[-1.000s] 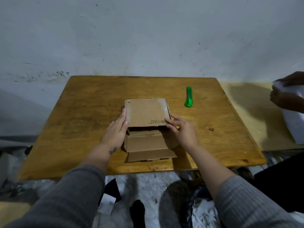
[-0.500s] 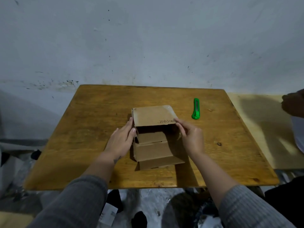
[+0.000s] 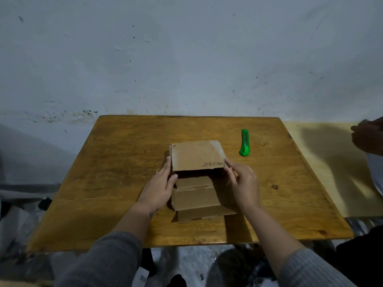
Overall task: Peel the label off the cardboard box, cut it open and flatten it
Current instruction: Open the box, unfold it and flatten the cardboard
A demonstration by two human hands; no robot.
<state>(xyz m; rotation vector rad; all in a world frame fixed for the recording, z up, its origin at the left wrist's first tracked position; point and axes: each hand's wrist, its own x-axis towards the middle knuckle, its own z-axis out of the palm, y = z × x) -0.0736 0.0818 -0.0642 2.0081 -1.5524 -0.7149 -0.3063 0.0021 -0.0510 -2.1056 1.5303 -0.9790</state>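
Note:
A small brown cardboard box (image 3: 196,198) sits in the middle of the wooden table (image 3: 116,172). Its lid flap (image 3: 196,155), with handwriting near its front edge, is raised over the open box, and a front flap lies flat toward me. My left hand (image 3: 160,187) presses against the box's left side, fingertips at the lid's left edge. My right hand (image 3: 242,181) grips the right side, with fingers touching the lid's front right corner. A green utility knife (image 3: 244,143) lies on the table to the right of the box, beyond both hands.
A lighter wooden surface (image 3: 323,162) adjoins the table on the right, where another person's hand (image 3: 367,137) holds something white at the frame edge. A stained wall stands right behind the table. Scraps and dark items lie on the floor below the near edge.
The lid flap rose from lying flat, then settled slightly lower again. Both hands stay at the box's sides. The view shifted, so the table sits lower in the frame.

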